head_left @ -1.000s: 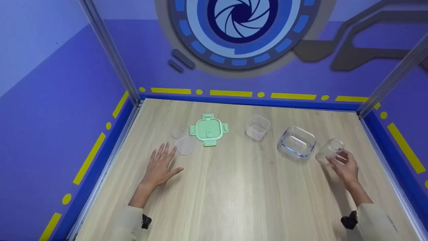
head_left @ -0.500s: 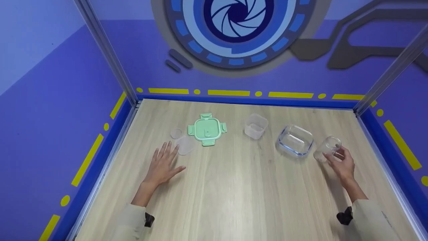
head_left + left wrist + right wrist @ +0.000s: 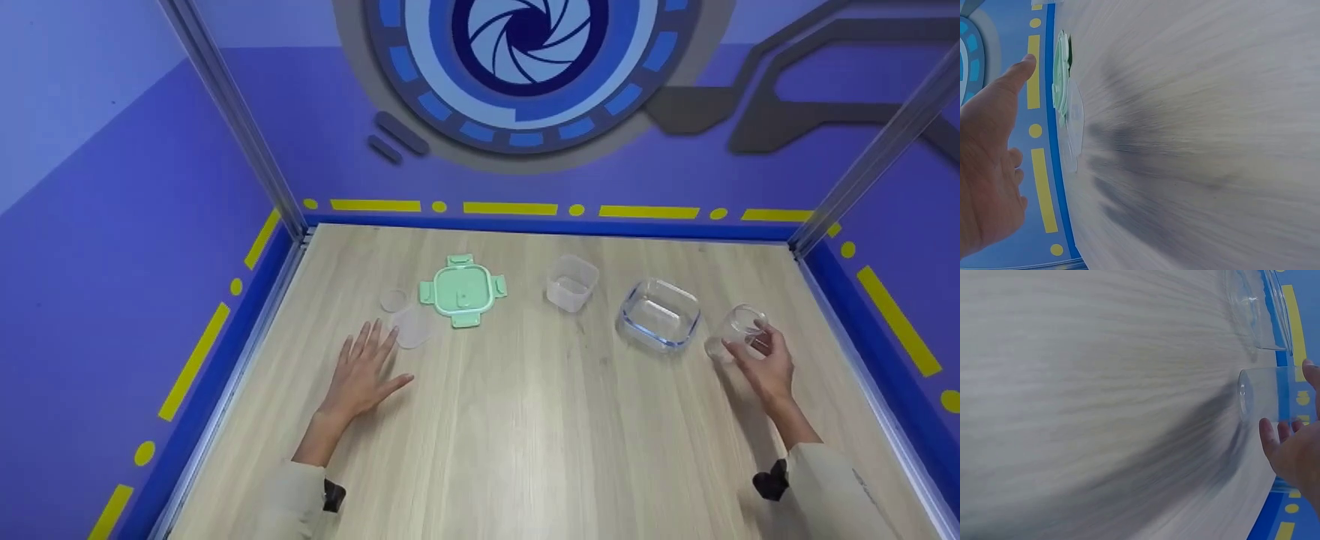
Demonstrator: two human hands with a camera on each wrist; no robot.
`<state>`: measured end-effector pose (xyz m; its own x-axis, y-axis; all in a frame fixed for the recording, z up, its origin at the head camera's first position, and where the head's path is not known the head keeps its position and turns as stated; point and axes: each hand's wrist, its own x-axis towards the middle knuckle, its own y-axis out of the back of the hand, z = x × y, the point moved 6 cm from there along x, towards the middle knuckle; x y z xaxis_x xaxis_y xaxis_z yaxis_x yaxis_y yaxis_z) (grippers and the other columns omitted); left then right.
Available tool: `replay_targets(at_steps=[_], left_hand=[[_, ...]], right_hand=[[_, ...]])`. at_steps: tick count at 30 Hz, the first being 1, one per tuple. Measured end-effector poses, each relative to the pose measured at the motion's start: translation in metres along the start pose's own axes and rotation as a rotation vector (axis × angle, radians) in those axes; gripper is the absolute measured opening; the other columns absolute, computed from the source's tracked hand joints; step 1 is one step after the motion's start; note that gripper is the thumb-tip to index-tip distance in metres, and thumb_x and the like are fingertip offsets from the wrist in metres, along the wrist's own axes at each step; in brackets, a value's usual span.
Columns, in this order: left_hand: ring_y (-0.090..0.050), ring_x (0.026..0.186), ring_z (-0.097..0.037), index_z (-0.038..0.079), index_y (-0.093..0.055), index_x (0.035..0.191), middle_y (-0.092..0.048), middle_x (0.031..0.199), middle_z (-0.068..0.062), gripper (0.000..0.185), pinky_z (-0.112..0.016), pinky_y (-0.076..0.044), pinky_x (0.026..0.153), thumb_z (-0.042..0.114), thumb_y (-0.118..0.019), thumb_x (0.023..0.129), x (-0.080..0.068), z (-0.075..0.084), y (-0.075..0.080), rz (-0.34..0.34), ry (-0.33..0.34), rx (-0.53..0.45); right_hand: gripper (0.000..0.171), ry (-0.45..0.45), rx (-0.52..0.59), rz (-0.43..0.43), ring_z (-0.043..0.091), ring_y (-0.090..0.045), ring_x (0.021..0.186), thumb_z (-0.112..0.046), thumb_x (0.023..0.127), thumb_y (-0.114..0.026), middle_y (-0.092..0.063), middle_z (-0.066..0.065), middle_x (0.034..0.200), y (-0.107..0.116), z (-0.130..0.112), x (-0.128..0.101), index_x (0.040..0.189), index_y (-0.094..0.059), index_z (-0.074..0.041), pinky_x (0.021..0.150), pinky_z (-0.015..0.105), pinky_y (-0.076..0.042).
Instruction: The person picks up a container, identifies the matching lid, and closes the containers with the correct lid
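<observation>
Clear round cup [image 3: 733,330] was pinched by right hand [image 3: 766,366]; fingers of left hand [image 3: 363,375] were spread near cloudy flat plastic lid [image 3: 413,327].

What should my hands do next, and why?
Probably extend the left hand toward the round lid: that hand is empty and close by, while the right hand grips the cup, whose round shape looks like a match.

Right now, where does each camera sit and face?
Head: on the head, facing forward and down over the table; left hand, right hand, sleeves show.
Left wrist: on that wrist, facing the table; left hand and green clip lid at picture left.
Right wrist: likewise; right hand and clear cup at picture right.
Head and right wrist share the glass container.
</observation>
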<state>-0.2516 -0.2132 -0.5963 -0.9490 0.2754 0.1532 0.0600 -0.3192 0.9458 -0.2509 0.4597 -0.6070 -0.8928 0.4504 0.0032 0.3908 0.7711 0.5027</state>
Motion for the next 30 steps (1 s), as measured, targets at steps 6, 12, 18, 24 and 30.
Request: replay_targets(at_steps=[6, 12, 18, 24, 30], left_hand=[[-0.019, 0.157, -0.042, 0.011, -0.036, 0.159, -0.026, 0.167, -0.022, 0.088, -0.065, -0.014, 0.125, 0.059, -0.065, 0.091, 0.0, 0.0, 0.0, -0.006, 0.009, -0.007], [-0.018, 0.157, -0.042, 0.012, -0.035, 0.16, -0.025, 0.168, -0.022, 0.088, -0.065, -0.013, 0.125, 0.059, -0.064, 0.092, -0.005, -0.001, -0.004, -0.01, 0.014, -0.014], [-0.017, 0.158, -0.041, 0.012, -0.035, 0.16, -0.024, 0.168, -0.021, 0.087, -0.064, -0.013, 0.125, 0.059, -0.063, 0.092, -0.003, -0.002, -0.004, -0.018, 0.018, -0.023], [-0.016, 0.158, -0.041, 0.013, -0.034, 0.16, -0.024, 0.169, -0.021, 0.088, -0.064, -0.013, 0.125, 0.06, -0.063, 0.092, -0.003, -0.003, -0.005, -0.029, 0.019, -0.022], [-0.021, 0.157, -0.042, 0.012, -0.037, 0.159, -0.027, 0.167, -0.023, 0.088, -0.066, -0.017, 0.124, 0.061, -0.063, 0.091, -0.003, -0.005, -0.005, -0.008, 0.003, 0.021]], right_hand=[[0.071, -0.016, -0.007, 0.018, 0.014, -0.056, 0.117, -0.025, 0.093, -0.076, -0.056, 0.014, 0.135, 0.0, -0.002, -0.003, 0.152, -0.042, -0.004, 0.076, 0.002, -0.042], [0.069, 0.066, -0.029, -0.042, -0.011, -0.049, 0.101, -0.025, 0.092, -0.077, -0.058, -0.009, 0.117, 0.007, -0.004, -0.026, 0.148, -0.045, -0.001, 0.075, 0.001, -0.044], [0.067, 0.166, -0.049, -0.125, -0.016, -0.05, 0.102, -0.028, 0.093, -0.077, -0.053, -0.031, 0.109, -0.002, -0.016, -0.052, 0.146, -0.047, 0.0, 0.081, 0.001, -0.04], [0.063, 0.257, 0.015, -0.232, -0.014, -0.055, 0.106, -0.022, 0.092, -0.078, -0.061, -0.015, 0.121, -0.034, -0.038, -0.07, 0.144, -0.049, 0.0, 0.083, 0.003, -0.047], [0.063, 0.297, 0.122, -0.302, -0.009, -0.058, 0.105, -0.009, 0.086, -0.082, -0.065, 0.016, 0.128, -0.075, -0.067, -0.076, 0.14, -0.052, 0.003, 0.082, 0.01, -0.053]])
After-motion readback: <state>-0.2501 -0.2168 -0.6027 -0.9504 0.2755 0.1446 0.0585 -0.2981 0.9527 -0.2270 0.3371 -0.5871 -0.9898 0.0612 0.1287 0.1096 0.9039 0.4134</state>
